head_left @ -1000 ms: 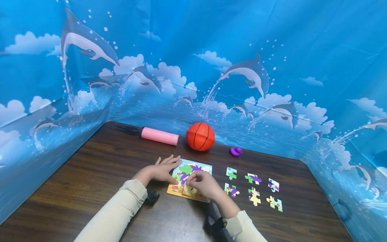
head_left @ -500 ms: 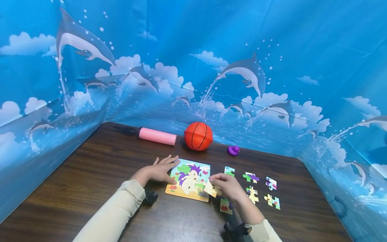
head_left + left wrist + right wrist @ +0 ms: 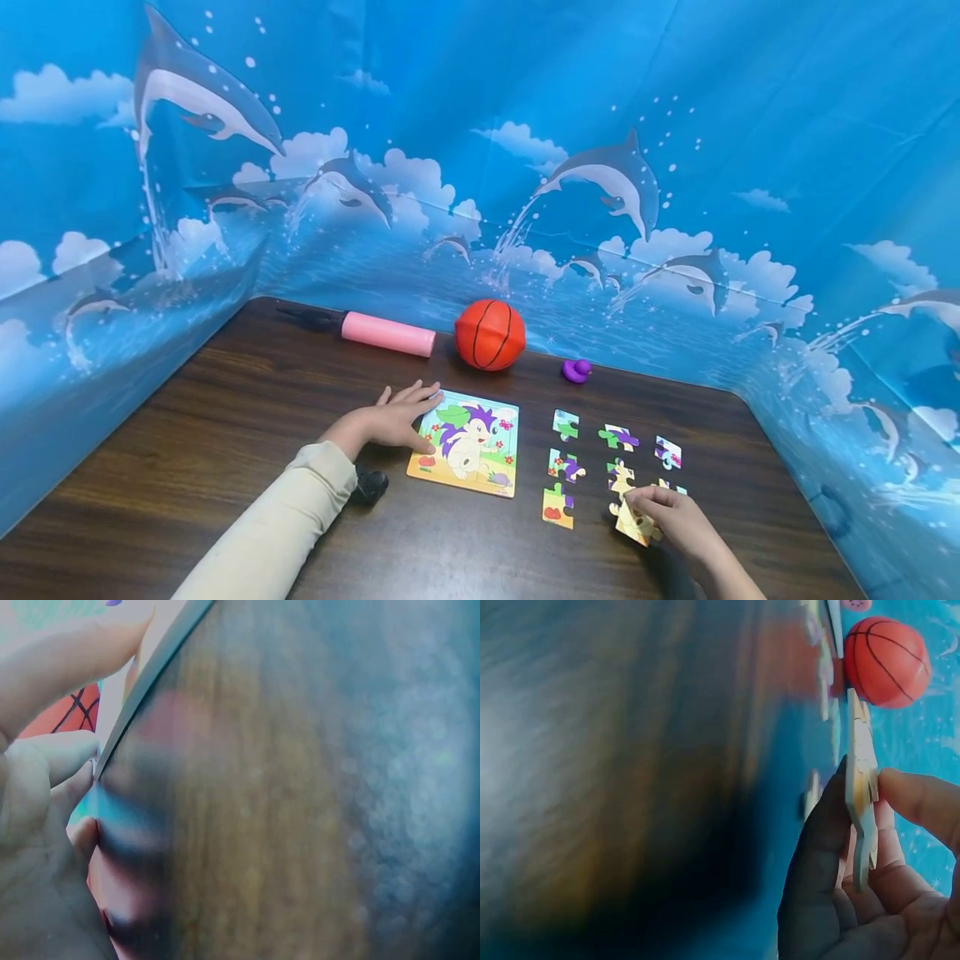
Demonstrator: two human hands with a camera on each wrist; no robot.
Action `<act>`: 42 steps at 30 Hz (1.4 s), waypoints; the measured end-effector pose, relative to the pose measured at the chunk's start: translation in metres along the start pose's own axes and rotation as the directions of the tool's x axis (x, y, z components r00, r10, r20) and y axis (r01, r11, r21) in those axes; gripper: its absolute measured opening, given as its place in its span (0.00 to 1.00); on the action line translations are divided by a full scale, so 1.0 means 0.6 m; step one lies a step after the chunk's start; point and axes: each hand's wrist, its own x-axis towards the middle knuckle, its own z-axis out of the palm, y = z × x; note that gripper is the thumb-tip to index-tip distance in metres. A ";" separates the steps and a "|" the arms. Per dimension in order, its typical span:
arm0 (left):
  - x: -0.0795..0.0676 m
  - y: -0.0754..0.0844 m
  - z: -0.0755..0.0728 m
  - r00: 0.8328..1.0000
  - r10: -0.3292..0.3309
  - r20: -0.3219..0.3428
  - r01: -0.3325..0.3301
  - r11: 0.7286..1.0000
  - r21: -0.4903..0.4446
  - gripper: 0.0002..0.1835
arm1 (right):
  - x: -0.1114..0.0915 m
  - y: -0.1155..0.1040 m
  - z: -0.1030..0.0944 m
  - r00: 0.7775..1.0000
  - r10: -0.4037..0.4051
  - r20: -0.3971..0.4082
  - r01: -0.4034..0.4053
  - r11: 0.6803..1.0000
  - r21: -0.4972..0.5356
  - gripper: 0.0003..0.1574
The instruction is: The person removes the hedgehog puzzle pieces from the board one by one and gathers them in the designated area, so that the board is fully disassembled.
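My right hand (image 3: 678,521) pinches a yellow puzzle piece (image 3: 636,523) between thumb and fingers, tilted above the table at the right. Seen edge-on in the right wrist view, the puzzle piece (image 3: 860,787) has thin layers along one side. The hedgehog puzzle board (image 3: 472,450) lies flat in front of me. My left hand (image 3: 390,421) rests at its left side, fingers spread, with the thumb and a fingertip on its edge. Loose puzzle pieces lie in rows right of the board, among them one with a red shape (image 3: 557,510) and a purple-and-green one (image 3: 619,437).
Along the back of the table (image 3: 225,433) are a pink pump (image 3: 388,333), an orange toy basketball (image 3: 490,335) and a purple rubber duck (image 3: 576,372). Behind them hangs a blue dolphin-print sheet (image 3: 420,125).
My right hand has moved from over the board to the right, carrying the yellow piece towards the loose pieces. My left hand stays at the board's edge.
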 end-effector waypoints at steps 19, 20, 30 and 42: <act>-0.002 0.000 -0.004 1.000 0.007 0.002 -0.007 1.000 -0.001 0.50 | -0.004 -0.021 0.031 0.987 0.003 -0.159 -0.033 0.982 -0.188 0.17; -0.002 0.000 -0.003 1.000 0.008 0.002 -0.008 1.000 0.000 0.50 | -0.004 -0.022 0.030 0.987 -0.001 -0.158 -0.031 0.979 -0.201 0.18; 0.002 -0.003 -0.003 1.000 0.010 0.003 -0.010 1.000 0.005 0.50 | -0.002 -0.047 0.029 0.973 -0.119 -0.197 0.044 0.936 -0.349 0.19; -0.001 0.001 -0.001 1.000 0.005 -0.009 -0.005 1.000 0.005 0.50 | 0.041 -0.138 0.148 0.896 -0.438 0.072 0.407 0.745 -0.529 0.24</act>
